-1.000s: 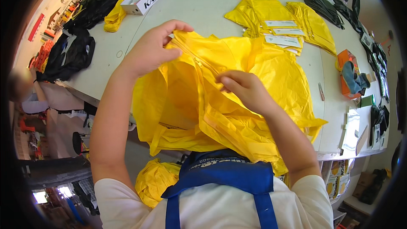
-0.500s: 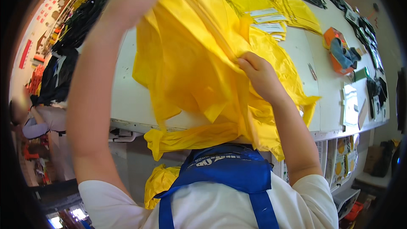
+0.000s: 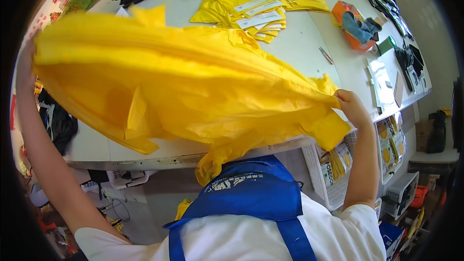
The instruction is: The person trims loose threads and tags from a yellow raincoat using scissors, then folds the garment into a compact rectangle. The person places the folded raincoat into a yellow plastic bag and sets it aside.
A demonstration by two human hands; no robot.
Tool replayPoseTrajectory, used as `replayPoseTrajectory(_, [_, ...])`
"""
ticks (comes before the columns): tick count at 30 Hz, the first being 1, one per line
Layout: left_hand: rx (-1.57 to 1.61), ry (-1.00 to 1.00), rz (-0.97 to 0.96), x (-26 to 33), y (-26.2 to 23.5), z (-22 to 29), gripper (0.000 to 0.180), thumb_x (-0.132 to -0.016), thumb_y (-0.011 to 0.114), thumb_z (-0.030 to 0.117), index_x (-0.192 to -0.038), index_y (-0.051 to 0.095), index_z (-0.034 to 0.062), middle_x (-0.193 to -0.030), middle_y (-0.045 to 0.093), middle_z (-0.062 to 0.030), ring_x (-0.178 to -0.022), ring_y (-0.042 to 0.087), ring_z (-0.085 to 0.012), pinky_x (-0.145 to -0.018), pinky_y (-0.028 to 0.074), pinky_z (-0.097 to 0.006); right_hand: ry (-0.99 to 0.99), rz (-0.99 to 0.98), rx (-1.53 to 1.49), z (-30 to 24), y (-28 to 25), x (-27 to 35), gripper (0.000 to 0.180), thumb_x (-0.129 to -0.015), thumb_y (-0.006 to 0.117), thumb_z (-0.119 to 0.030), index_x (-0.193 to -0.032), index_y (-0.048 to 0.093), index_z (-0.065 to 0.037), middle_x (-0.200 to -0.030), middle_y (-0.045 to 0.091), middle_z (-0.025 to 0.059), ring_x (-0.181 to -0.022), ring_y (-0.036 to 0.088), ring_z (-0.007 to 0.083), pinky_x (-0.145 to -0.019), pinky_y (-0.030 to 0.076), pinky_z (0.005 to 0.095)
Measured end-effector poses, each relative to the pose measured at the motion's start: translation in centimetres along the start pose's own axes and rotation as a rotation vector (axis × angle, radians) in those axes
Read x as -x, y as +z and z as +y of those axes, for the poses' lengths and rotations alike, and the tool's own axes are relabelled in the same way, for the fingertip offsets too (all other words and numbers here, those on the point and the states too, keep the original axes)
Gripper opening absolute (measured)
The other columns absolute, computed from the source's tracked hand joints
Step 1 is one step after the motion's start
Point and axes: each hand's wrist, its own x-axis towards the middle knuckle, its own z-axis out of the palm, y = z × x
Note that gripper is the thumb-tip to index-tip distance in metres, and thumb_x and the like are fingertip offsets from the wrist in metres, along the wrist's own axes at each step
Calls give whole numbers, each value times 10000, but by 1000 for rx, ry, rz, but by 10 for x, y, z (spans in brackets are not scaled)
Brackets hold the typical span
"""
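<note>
Plainly, yellow garment (image 3: 193, 87): stretched across the middle of the frame over the white table (image 3: 302, 34), zipper (image 3: 256, 69) running lengthwise.
Left hand (image 3: 27, 65): left edge, gripping the garment's end, fingers blurred and mostly hidden.
Right hand (image 3: 352, 108): right of centre, closed on the opposite end.
Snips (image 3: 326, 56): upper right, lying near the orange box (image 3: 361, 43).
Folded yellow stack (image 3: 222, 2): upper centre, white cards (image 3: 258, 20) on top.

White lettering (image 3: 237, 182) marks the blue apron (image 3: 263, 198), dark lettering (image 3: 329, 174) white-and-yellow packages (image 3: 388, 146).
</note>
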Motion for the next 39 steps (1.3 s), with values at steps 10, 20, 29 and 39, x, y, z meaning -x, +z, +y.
replayPoseTrajectory(10, [-1331,-29,-108,256,226,-233,545,-795,644,116,-1313,474,85,-1335,439,-215,-1261,378,-397,-1042,347,-443,387,89,-928,63,166,44,418,-884,633,-167,-1171,435,62,-1085,591,137,-983,574,169,-851,459,279])
replayPoseTrajectory(20, [-337,85,-1040,340,470,-157,317,-811,657,227,-1066,611,46,-995,626,-169,-950,587,-324,-840,464,-399,275,265,-1469,55,202,21,403,-859,614,-10,-1223,457,62,-1122,594,120,-1034,572,183,-920,449,298])
replayPoseTrajectory(29, [-38,-260,-1069,335,469,-205,160,-775,679,95,-903,624,17,-787,600,-72,-718,564,-164,-670,466,-278,302,-1,-1344,67,191,21,179,-874,632,-74,-1010,608,40,-1007,654,99,-912,624,168,-827,503,292])
replayPoseTrajectory(39, [-178,-193,-992,358,493,-224,121,-719,701,128,-785,665,33,-736,666,-130,-699,645,-272,-634,497,-340,365,114,-1234,66,197,10,214,-860,663,-104,-1015,620,37,-971,661,84,-841,619,147,-753,495,273])
